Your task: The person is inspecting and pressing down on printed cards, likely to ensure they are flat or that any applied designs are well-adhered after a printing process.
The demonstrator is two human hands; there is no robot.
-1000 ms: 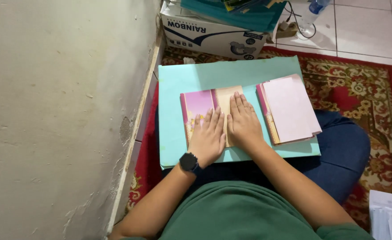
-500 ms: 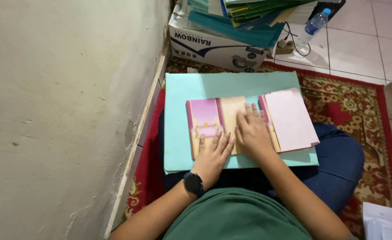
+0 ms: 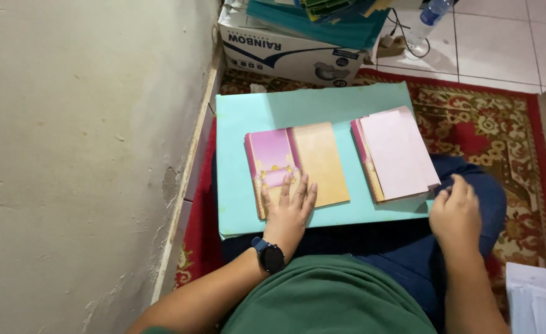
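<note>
A teal board (image 3: 248,117) rests across my lap. On it lies a folded pink and tan card (image 3: 304,154). My left hand (image 3: 290,207), with a black watch on the wrist, lies flat on the card's near edge, fingers spread. A stack of pale pink cards (image 3: 396,151) sits on the board's right side. My right hand (image 3: 455,213) hovers off the board's right near corner, above my blue trouser leg, fingers loosely curled with nothing visible in them.
A plastered wall (image 3: 81,154) runs along the left. A cardboard box (image 3: 285,46) topped with teal folders stands beyond the board. A plastic bottle (image 3: 427,18) stands on white tiles. A red patterned rug (image 3: 502,130) lies underneath, papers (image 3: 536,297) at the bottom right.
My right hand has left the folded card and moved right and back, off the board's corner. My left hand stays pressing on the card.
</note>
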